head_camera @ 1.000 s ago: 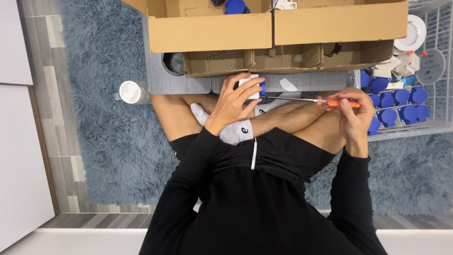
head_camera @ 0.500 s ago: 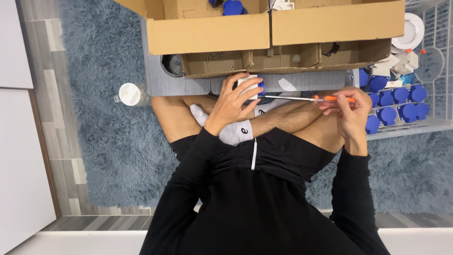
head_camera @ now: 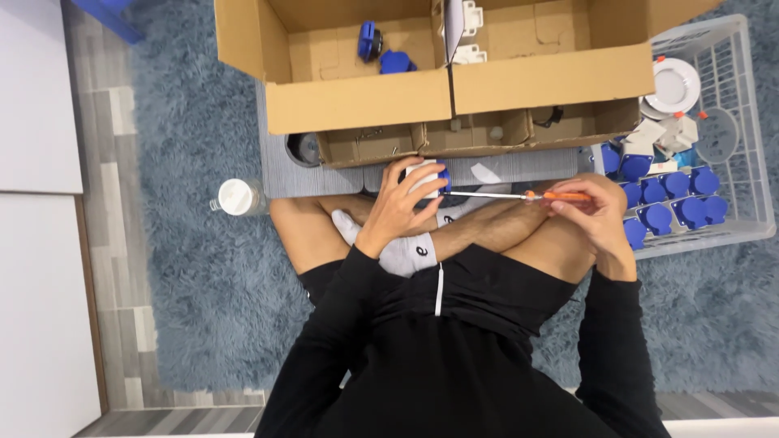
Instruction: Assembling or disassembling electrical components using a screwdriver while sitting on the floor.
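I sit cross-legged on a blue shag rug. My left hand [head_camera: 402,204] grips a small white and blue plastic part [head_camera: 428,176] above my shins. In my right hand [head_camera: 596,217] is an orange-handled screwdriver [head_camera: 519,195]; its metal shaft runs left and its tip meets the blue side of the part. Fingers cover most of the part.
An open cardboard box [head_camera: 365,101] stands just ahead, holding blue parts [head_camera: 381,50] and white parts [head_camera: 469,36]. A white wire basket [head_camera: 751,186] at my right holds several blue caps [head_camera: 677,209] and white pieces. A clear bottle with a white lid [head_camera: 237,197] stands at my left.
The screwdriver tip has stayed on the part while my right hand shifted slightly on the handle. My left hand keeps its hold.
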